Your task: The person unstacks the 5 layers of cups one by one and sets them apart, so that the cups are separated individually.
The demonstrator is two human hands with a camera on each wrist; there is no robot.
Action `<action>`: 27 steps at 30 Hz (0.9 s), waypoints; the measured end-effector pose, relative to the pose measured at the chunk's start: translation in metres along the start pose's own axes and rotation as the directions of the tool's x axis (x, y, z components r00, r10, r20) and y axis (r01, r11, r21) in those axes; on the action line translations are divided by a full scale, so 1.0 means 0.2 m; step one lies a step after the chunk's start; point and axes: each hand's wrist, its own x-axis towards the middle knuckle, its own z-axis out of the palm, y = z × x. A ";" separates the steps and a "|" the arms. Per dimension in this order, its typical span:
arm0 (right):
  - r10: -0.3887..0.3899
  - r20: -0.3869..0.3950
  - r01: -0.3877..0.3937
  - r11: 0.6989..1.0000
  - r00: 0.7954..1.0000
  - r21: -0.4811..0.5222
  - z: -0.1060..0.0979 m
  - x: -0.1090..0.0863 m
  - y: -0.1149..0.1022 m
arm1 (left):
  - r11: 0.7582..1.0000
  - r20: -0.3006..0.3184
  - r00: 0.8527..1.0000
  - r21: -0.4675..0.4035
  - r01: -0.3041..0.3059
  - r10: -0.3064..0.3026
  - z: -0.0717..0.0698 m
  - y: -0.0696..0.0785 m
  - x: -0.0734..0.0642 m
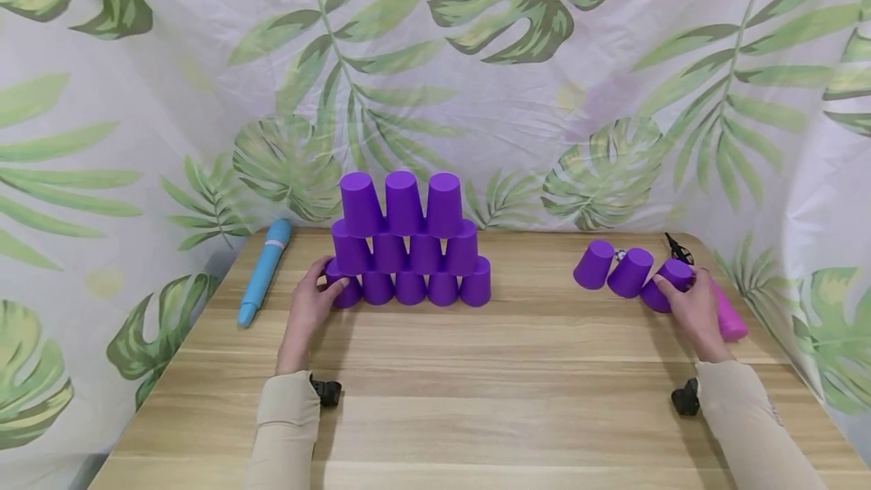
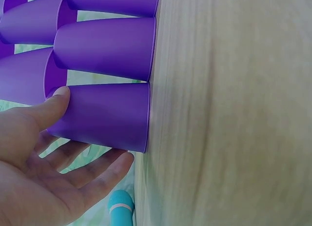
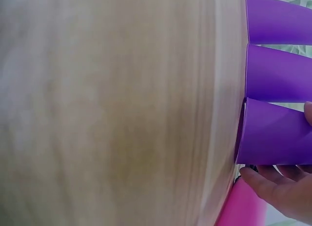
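Upside-down purple cups (image 1: 410, 289) stand stacked in three rows left of centre, with three cups in the top row. My left hand (image 1: 314, 305) holds the leftmost bottom cup (image 2: 105, 116), thumb on its near side and some fingers behind it; the lower fingers stay off its wall. At the right, my right hand (image 1: 694, 312) grips an inverted purple cup (image 3: 273, 133) between thumb and fingers. That cup is tilted, its rim partly off the table. Beside it stand two more inverted purple cups, a middle one (image 1: 630, 273) and a left one (image 1: 593, 265).
A light-blue stick-shaped object (image 1: 264, 272) lies at the table's left edge. Behind my right hand lie a bright pink cylinder (image 1: 729, 316) and a small black item (image 1: 678, 249). A leaf-print cloth (image 1: 517, 119) hangs behind the wooden table (image 1: 435, 384).
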 end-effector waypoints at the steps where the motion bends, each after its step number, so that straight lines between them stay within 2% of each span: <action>1: -0.009 0.004 0.009 1.000 1.000 -0.002 0.00 0.00 0.00 | 1.000 0.002 1.000 0.001 0.003 -0.003 0.00 0.00 0.00; 6: -0.034 0.033 0.035 0.999 0.999 -0.029 0.00 0.00 0.01 | 1.000 0.003 1.000 0.006 0.006 -0.006 0.00 -0.01 0.01; 13: -0.025 0.051 0.027 0.999 0.998 -0.042 0.01 0.00 0.03 | 1.000 -0.016 1.000 0.012 -0.023 0.024 0.00 0.00 0.00; 19: 0.007 0.048 -0.009 0.999 0.999 0.040 0.00 -0.01 0.02 | 1.000 -0.026 0.999 0.009 -0.027 0.027 0.00 0.00 -0.01; 22: -0.008 0.010 0.007 0.998 1.000 0.065 -0.01 -0.03 -0.02 | 1.000 -0.009 1.000 0.005 -0.023 0.023 0.00 0.00 -0.01; 27: -0.100 -0.108 0.108 0.991 0.989 0.075 -0.03 -0.04 -0.13 | 1.000 -0.003 1.000 -0.003 -0.008 0.008 -0.01 0.01 -0.01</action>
